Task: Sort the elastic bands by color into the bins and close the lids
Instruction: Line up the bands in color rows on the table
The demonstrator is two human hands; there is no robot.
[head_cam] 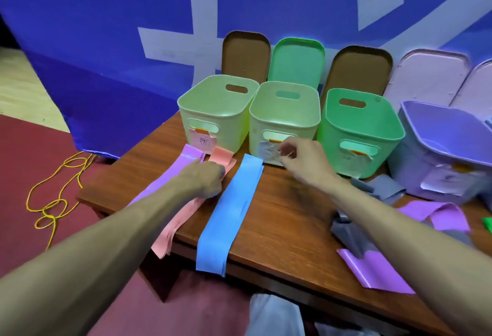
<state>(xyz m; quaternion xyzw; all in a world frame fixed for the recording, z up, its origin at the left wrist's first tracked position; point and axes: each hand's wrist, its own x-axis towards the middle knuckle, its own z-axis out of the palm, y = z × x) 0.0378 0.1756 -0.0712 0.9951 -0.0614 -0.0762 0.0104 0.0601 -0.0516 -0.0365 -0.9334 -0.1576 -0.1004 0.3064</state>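
Note:
Three flat stacks of elastic bands lie on the wooden table (279, 218): purple bands (170, 173), pink bands (186, 218) and blue bands (231, 216). My left hand (205, 178) rests closed on the pink stack. My right hand (300, 160) pinches the paper label (269, 152) on the front of the middle pale green bin (285, 122). Another pale green bin (215, 112), a bright green bin (359, 133) and a lilac bin (442, 149) stand open. More purple bands (378, 269) and grey bands (354, 231) lie loose at right.
Lids lean on the blue wall behind the bins: brown lids (245, 53), a green lid (296, 58), pale lilac lids (431, 74). A yellow cord (53, 202) lies on the red floor at left. The bands overhang the table's near edge.

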